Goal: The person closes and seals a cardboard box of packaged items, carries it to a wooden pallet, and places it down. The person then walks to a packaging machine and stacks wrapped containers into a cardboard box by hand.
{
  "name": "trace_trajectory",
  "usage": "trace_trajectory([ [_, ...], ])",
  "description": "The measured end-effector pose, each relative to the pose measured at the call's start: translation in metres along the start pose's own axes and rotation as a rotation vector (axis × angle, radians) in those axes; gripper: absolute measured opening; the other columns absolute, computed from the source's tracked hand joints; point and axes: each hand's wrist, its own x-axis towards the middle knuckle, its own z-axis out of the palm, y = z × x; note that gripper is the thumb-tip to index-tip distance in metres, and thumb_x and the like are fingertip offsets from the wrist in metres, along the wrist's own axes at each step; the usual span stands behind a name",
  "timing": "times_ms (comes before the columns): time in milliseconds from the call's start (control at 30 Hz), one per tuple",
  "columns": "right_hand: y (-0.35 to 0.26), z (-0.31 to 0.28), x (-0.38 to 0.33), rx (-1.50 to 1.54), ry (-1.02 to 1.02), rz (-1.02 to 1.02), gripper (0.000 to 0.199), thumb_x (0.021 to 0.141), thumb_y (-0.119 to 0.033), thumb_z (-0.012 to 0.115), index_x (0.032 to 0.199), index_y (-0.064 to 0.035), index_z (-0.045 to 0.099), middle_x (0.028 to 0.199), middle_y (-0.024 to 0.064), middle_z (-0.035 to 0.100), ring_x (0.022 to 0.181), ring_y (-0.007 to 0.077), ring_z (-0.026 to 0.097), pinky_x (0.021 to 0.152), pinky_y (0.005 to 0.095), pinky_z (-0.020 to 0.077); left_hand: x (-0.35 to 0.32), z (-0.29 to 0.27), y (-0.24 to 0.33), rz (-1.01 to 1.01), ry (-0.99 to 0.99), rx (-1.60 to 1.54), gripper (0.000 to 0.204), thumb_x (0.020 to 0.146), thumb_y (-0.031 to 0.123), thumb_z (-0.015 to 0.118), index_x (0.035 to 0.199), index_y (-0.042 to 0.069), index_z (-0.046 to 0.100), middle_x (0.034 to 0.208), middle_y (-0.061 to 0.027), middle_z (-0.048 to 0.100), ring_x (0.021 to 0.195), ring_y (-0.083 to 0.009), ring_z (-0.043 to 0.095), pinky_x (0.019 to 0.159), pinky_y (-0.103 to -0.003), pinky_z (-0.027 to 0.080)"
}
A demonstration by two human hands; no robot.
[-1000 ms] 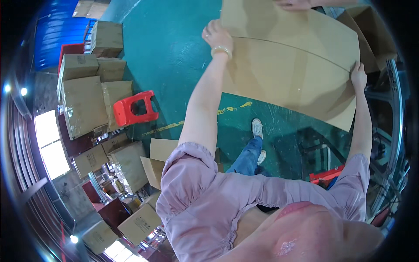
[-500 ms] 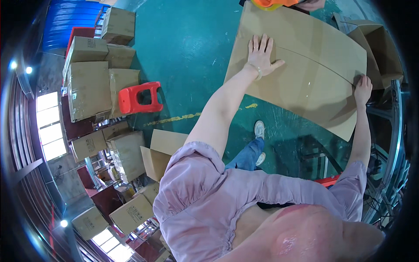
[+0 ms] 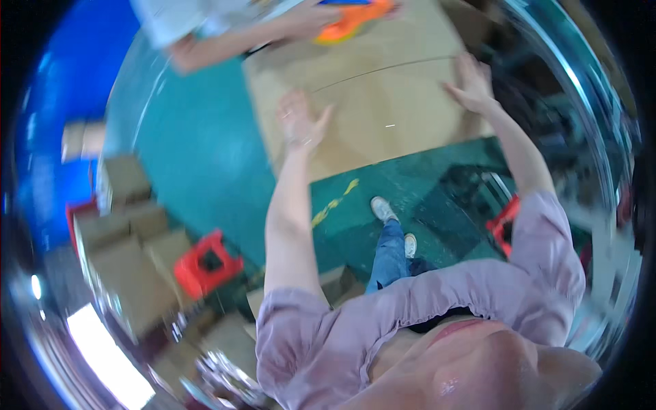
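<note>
Over the green floor (image 3: 198,137), a cardboard sheet (image 3: 379,113), probably light, stiff yet creasable, best taken by opposite edges, is lying beneath the left hand (image 3: 301,124) and right hand (image 3: 473,87), their grip wide and empty.

A cardboard sheet (image 3: 372,130) is touched by the left hand (image 3: 301,123) and right hand (image 3: 473,85), both spread; an orange tool (image 3: 354,22) is gripped by a co-worker's hand (image 3: 305,22).

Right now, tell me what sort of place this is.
Probably a packing workshop or warehouse: cardboard boxes stand stacked at the left, a large cardboard sheet lies at the upper middle, and a yellow line marks the green floor.
</note>
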Motion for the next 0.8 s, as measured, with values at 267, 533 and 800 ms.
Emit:
trace_trajectory([
  [267,-0.003,-0.010,-0.008,-0.056,0.132,0.101,0.083,0.075,-0.064,0.043,0.137,-0.0105,0.026,0.143,0.0063,0.024,0.128,0.0346,0.021,0.100,0.0562,0.0149,0.005,-0.003,0.001,-0.142,-0.218,0.074,0.087,0.079,0.063,0.041,0.139,0.005,0.016,0.146,-0.0129,0.012,0.134,-0.0348,0.007,0.108,-0.046,0.007],
  [533,-0.013,-0.004,-0.008,-0.076,0.218,0.053,0.076,0.080,-0.057,0.043,0.132,-0.0034,0.033,0.135,0.0096,0.037,0.121,0.0291,0.030,0.094,0.0397,0.0269,0.006,0.001,-0.004,-0.143,-0.191,0.054,0.085,0.079,0.065,0.040,0.140,0.010,0.017,0.146,-0.0112,0.013,0.134,-0.0335,0.007,0.108,-0.045,0.006],
  [800,-0.085,0.019,-0.051,0.000,0.333,0.133,0.066,0.084,-0.045,0.042,0.129,0.0024,0.034,0.133,0.0202,0.035,0.124,0.0351,0.030,0.102,0.0462,0.0227,0.005,0.001,-0.003,-0.166,-0.222,0.068,0.085,0.079,0.066,0.038,0.140,0.011,0.017,0.146,-0.0111,0.012,0.134,-0.0328,0.007,0.109,-0.044,0.007],
])
